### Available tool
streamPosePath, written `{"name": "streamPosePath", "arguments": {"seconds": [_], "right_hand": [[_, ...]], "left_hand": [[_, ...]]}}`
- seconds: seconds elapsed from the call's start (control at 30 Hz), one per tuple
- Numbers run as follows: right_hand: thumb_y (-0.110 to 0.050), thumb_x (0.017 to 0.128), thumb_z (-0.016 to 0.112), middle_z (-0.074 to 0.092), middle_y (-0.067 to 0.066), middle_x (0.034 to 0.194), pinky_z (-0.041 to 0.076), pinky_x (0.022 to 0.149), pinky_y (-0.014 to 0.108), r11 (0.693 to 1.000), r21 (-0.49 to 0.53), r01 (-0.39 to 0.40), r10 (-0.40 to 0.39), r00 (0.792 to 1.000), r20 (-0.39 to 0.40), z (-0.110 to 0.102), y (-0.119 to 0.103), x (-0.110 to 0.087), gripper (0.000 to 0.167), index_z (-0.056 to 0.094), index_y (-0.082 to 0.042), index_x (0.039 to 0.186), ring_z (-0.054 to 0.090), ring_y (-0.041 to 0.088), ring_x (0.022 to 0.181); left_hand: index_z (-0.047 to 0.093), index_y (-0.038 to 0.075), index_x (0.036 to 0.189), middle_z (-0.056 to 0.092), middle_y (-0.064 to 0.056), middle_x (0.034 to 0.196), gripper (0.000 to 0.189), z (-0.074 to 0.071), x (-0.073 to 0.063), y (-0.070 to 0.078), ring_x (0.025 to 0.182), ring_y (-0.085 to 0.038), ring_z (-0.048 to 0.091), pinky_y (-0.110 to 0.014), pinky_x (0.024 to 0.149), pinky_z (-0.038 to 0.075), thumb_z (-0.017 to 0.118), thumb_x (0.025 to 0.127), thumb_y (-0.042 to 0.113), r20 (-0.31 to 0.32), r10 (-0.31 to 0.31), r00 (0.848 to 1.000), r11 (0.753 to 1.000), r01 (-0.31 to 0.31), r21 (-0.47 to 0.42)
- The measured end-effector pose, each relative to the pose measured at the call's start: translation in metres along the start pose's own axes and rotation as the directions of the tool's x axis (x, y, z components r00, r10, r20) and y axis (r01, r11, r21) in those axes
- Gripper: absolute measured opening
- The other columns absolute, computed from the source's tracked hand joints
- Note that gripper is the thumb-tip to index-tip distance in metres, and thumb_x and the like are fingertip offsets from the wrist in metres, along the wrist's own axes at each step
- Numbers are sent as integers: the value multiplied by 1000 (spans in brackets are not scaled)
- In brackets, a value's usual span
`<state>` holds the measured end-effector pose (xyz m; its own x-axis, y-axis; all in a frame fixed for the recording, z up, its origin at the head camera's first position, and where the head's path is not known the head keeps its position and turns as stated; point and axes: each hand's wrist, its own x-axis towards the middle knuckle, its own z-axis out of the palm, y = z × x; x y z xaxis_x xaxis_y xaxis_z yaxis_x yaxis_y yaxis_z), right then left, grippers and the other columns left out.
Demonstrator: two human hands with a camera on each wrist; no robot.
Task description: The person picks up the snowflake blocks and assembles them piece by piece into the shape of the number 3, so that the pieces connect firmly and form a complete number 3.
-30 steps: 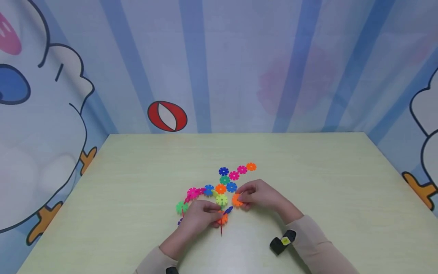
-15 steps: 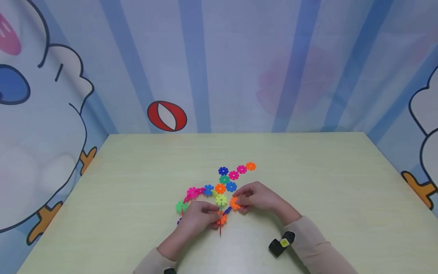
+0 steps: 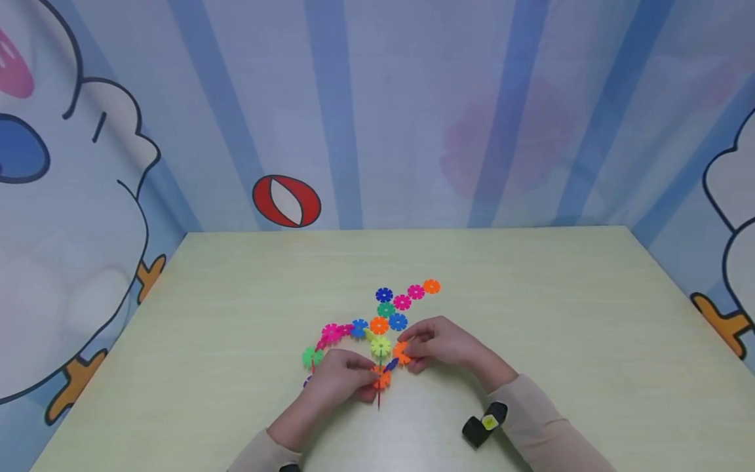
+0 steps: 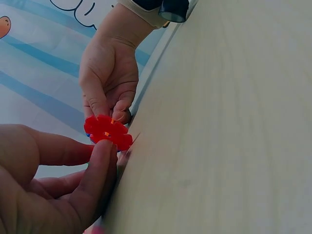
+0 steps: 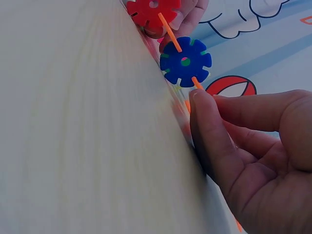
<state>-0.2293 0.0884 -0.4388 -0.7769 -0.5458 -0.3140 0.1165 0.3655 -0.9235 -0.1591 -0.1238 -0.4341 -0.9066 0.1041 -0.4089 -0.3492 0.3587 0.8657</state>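
Note:
Several notched plastic discs are slotted together into a chain. My left hand (image 3: 340, 378) pinches the left side of an orange disc (image 3: 383, 378); a red disc (image 4: 108, 131) stands crosswise in it, right at the fingertips in the left wrist view. Between thumb and forefinger, my right hand (image 3: 442, 344) holds another orange disc (image 3: 400, 353). A dark blue disc (image 5: 185, 70) bridges the two orange ones, and the right-hand disc's edge meets its slot. Just beyond the left hand's disc lies a yellow-green disc (image 3: 380, 346).
Behind the hands runs a row of joined discs, from a blue disc (image 3: 398, 322) to an orange end disc (image 3: 432, 286). Leftward, the chain curves through a pink disc (image 3: 331, 333) to a green disc (image 3: 312, 357). A pale table (image 3: 531, 282) meets a printed backdrop.
My right hand has moved slightly left and nearer, bringing its orange disc up against the dark blue disc. The left hand stays almost in place, still pinching its orange disc.

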Motion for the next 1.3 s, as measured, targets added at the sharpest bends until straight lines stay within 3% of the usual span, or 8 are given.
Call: {"name": "streamPosePath", "arguments": {"seconds": [0.33,0.57,0.9,1.13,1.3], "right_hand": [[-6,92,61,69,10,83,58,74,32,1000,16,-21,22,999,-37,3,1,1,27,63,6,116,71,22,73],[-6,91,63,70,10,83,58,74,31,999,35,-38,41,996,-83,7,1,2,25,65,5,113,71,22,72],[-5,90,64,71,11,86,58,72,30,997,72,-32,37,997,-66,8,0,3,26,65,5,113,71,21,71],[-11,91,65,69,9,85,58,71,32,998,-63,16,-19,998,-53,-1,-2,5,25,66,3,112,69,20,71],[-17,90,68,66,4,84,55,69,27,981,-195,-20,-20,980,-200,-6,-4,16,19,70,-5,105,61,17,72]], "left_hand": [[69,-5,108,72,-8,81,24,0,0,-3,66,-14,70,-31,77,57,68,88,7,-9,26,1000,1000,-26,-4],[68,-6,109,71,-7,82,23,1,0,-4,66,-14,69,-29,73,57,66,88,4,-32,37,999,999,-38,-24],[69,-6,108,71,-7,81,22,1,-1,-2,66,-15,70,-30,76,57,66,87,4,-37,46,998,999,-47,-14],[69,-5,107,71,-7,80,23,0,0,-1,67,-14,70,-33,79,57,68,88,8,-26,38,999,999,-38,-7],[67,-6,109,72,-8,80,26,-2,-1,-2,69,-17,70,-36,83,56,68,88,9,-18,47,999,999,-47,-7]]}}
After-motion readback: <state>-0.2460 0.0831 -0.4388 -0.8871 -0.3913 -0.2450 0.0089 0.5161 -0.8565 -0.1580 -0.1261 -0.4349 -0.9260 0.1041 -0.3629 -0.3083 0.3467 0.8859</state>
